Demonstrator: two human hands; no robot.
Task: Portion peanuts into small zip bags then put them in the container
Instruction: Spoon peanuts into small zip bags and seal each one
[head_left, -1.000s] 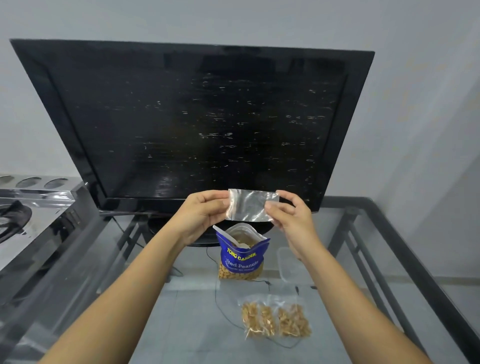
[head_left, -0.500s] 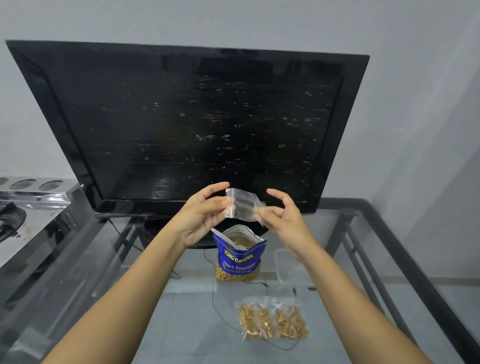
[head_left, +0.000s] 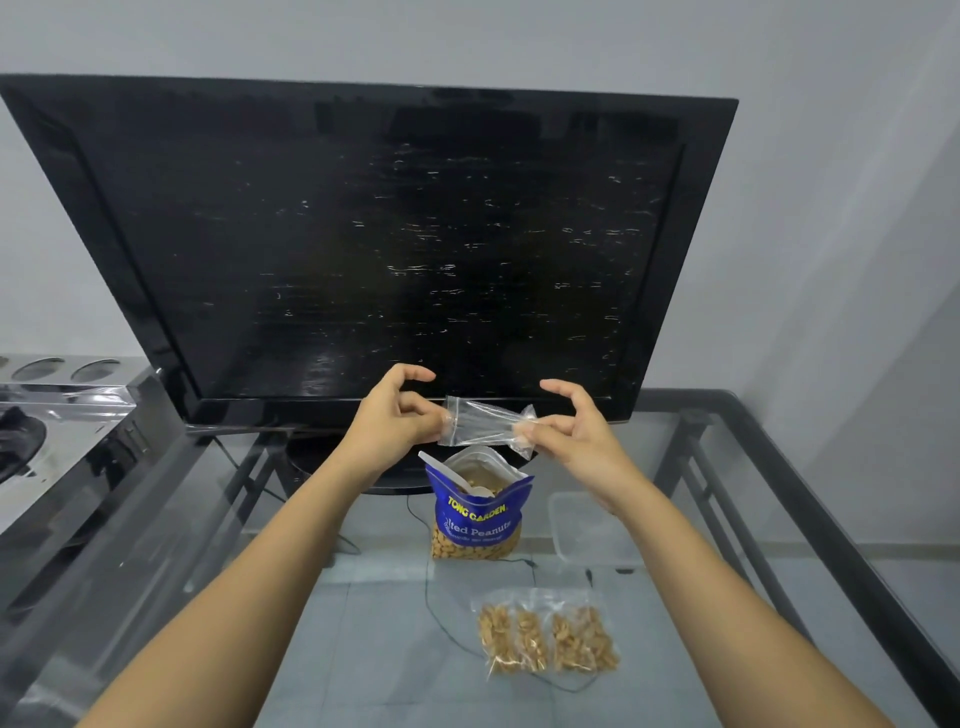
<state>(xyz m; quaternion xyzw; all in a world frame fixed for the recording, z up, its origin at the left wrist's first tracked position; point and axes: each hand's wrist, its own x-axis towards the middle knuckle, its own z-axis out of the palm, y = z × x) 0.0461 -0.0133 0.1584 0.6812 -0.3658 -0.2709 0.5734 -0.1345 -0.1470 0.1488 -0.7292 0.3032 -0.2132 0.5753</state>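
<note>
An empty clear small zip bag (head_left: 483, 423) is held in the air, pinched at its left end by my left hand (head_left: 397, 415) and at its right end by my right hand (head_left: 574, 431). Directly below it stands an open blue peanut bag (head_left: 478, 514) with a white spoon (head_left: 452, 475) sticking out of its mouth. Filled small zip bags of peanuts (head_left: 545, 636) lie flat on the glass table nearer to me. A clear plastic container (head_left: 587, 530) sits to the right of the blue bag, partly behind my right wrist.
A large black TV (head_left: 374, 244) stands at the back of the glass table (head_left: 363, 623), whose dark metal frame runs along the right side. A shiny metal stove (head_left: 57, 431) sits at the left. A thin black cable (head_left: 441, 618) runs beneath the glass.
The empty zip bag was held flat and upright between both hands; it is now lower, crumpled and stretched sideways, with my hands a little farther apart and fingers lifted.
</note>
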